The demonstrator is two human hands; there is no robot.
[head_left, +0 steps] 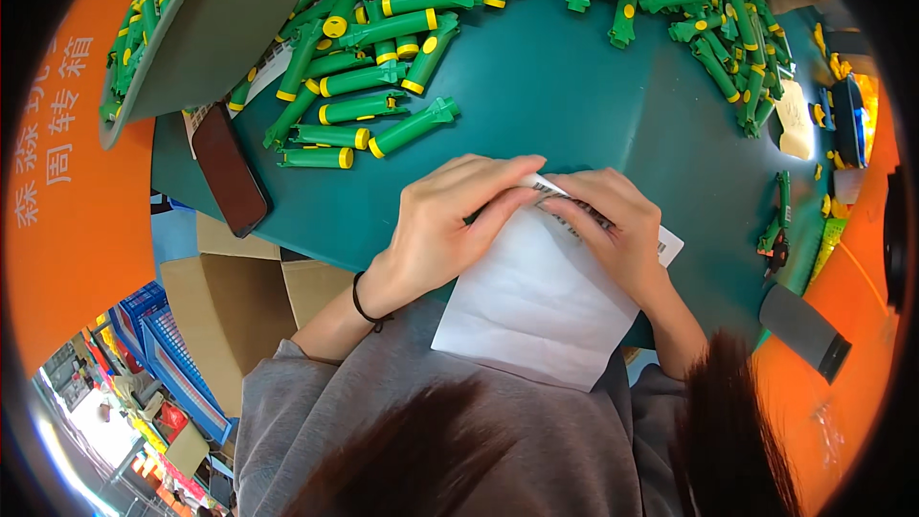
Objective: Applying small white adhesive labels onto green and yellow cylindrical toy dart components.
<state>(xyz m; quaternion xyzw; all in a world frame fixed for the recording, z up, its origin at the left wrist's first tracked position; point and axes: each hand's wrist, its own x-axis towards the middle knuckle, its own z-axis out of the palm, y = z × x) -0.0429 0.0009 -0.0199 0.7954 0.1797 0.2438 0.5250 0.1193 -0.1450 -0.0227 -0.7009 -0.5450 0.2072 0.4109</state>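
A white sheet of paper (pixel 541 297) hangs over the near table edge, in front of my body. Its upper edge is bent over, and a strip with dark print shows there. My left hand (pixel 459 211) pinches that edge between thumb and fingers, close to the middle. Right beside it, my right hand (pixel 613 220) grips the same edge, its thumb next to the left fingertips. A corner of printed paper (pixel 668 247) sticks out past the right hand. Just beyond the hands lie several green plastic tubes (pixel 414 127) with yellow ends.
More green tubes are heaped at the back right (pixel 742 38). A grey tub (pixel 230 29) full of them stands at the left. A dark phone (pixel 230 172) lies at the table's left edge, above an open cardboard box (pixel 235 311). A grey cylinder (pixel 804 330) sits at the right.
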